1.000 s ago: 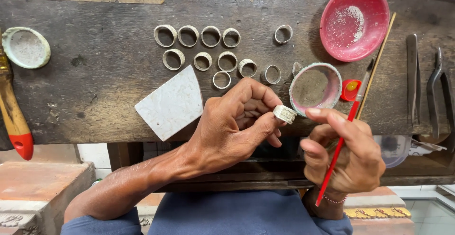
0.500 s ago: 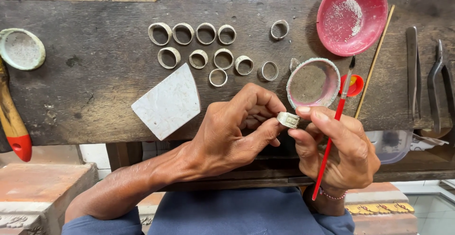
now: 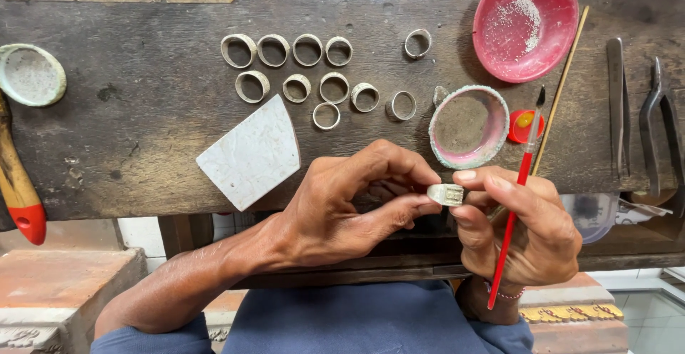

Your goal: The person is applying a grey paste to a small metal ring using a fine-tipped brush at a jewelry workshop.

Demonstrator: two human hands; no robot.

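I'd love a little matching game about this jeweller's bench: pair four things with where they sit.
Things:
1. round red plastic dish
2. pale grey flat stone shard
3. red-handled fine paintbrush
4. dark metal pliers

Places:
A. far right edge of the bench
B. in the right hand
C. top right, holding white powder
D. beside the left hand, below the rings

Pairs: 1-C, 2-D, 3-B, 4-A

Your right hand (image 3: 524,233) has closed in on the ring (image 3: 446,194), its thumb and forefinger now touching it alongside your left hand (image 3: 349,204). The red brush (image 3: 515,204) has swung more upright, its tip now near the small red cap (image 3: 524,125).
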